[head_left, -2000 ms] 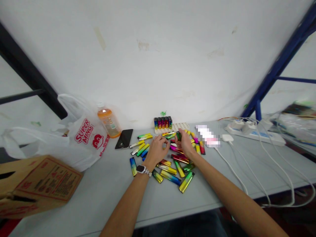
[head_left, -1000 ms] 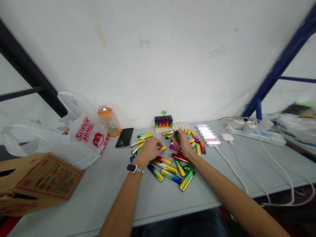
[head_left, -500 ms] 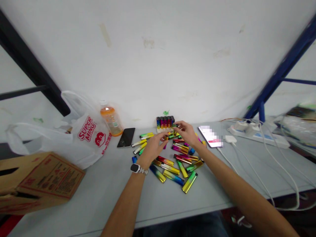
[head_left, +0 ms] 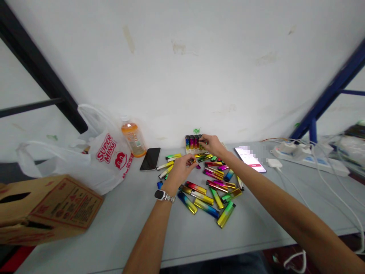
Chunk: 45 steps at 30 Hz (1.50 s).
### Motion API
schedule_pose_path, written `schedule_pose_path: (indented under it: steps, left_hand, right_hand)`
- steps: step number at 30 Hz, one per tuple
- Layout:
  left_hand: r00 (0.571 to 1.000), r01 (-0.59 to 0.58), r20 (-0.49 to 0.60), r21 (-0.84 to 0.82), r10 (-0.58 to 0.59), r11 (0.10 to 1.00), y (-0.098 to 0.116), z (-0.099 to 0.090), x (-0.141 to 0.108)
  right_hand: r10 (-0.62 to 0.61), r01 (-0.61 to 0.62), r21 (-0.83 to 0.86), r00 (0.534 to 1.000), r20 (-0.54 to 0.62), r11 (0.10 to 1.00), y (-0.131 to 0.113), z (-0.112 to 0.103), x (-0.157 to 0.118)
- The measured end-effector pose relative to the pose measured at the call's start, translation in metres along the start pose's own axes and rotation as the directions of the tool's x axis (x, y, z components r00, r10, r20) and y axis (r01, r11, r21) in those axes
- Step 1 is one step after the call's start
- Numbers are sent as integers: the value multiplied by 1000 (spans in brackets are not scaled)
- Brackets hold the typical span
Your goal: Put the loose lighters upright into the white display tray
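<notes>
Upright lighters (head_left: 191, 142) with black tops and rainbow bodies stand in a row in a pale holder (head_left: 191, 151) against the wall. At the right end of this row, my right hand (head_left: 213, 145) pinches a lighter (head_left: 201, 145), partly covered by the fingers. Closer to me, my left hand (head_left: 180, 167), with a watch on its wrist, is closed on a small shiny lighter (head_left: 193, 161) mostly hidden by the fingers. Shiny loose lighters (head_left: 202, 196) in yellow, green, blue, red and pink lie scattered between and below my hands.
To the left are a black phone (head_left: 150, 159), an orange drink bottle (head_left: 134, 139), a white plastic bag (head_left: 98, 173) and a cardboard box (head_left: 65, 205). A lit phone (head_left: 251, 159), a white charger (head_left: 274, 163), cables and a power strip (head_left: 310, 161) lie to the right.
My right hand has moved up to the right end of the upright row, apart from my left hand. My left hand stays low over the loose lighters. The view has shifted slightly.
</notes>
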<state>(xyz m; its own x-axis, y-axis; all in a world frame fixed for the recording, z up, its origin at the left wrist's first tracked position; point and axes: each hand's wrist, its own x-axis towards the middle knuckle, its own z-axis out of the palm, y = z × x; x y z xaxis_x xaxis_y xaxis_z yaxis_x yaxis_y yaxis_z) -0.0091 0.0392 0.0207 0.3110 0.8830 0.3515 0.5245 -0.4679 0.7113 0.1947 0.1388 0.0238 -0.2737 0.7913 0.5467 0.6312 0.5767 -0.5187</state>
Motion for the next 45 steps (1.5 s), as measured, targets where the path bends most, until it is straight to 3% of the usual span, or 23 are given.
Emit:
schedule_pose_path:
  steps: [5,10,13,18,20,23,26,29,31,33,37,40,45]
  left_hand:
    - [998,3,-56,3,-3,1000,0,3,1]
    - [994,-4,-112,-26,1,1000,-1,3,2]
    - [989,-5,-149,-100,-10,995,-1,3,2]
    - [976,6,-203,-347,-81,938,-2,5,4]
    - [969,12,-206,-508,-135,861,-4,6,6]
    - [956,3,-221,-649,-192,761,-5,9,10]
    - [948,19,-213,-705,-237,709,-3,13,10]
    - [959,39,-154,-759,-237,650,0,16,7]
    - [974,52,-113,-727,-195,684,2,17,6]
    - [984,58,-100,-613,-150,788,1,16,5]
    - [970,50,-215,-281,-114,958,-1,15,4]
    - [969,24,-242,-91,-45,996,0,16,2]
    - [989,-77,-123,82,86,994,6,23,-4]
  right_hand:
    - [8,-8,-35,1000,4,999,-3,-1,0]
    - [-137,111,-292,988,-73,950,-7,-3,-6]
    - [-121,90,-394,991,-55,915,-7,-4,-10]
    - [-76,56,-391,996,-35,919,-11,-7,-21]
    - [-13,-9,-274,997,-81,962,-19,-9,-30]
    - [169,-155,125,980,-105,980,-36,-9,-48]
    - [260,-234,462,966,8,855,-54,-5,-61]
    - [296,-240,634,955,17,735,-62,3,-66]
    - [317,-210,699,948,-25,684,-62,7,-66]
    - [335,-179,734,940,-69,655,-61,10,-68]
    - [382,-149,791,917,-113,593,-69,10,-77]
    - [390,-171,848,920,-46,502,-79,9,-85]
    - [443,-334,901,876,189,276,-84,6,-89]
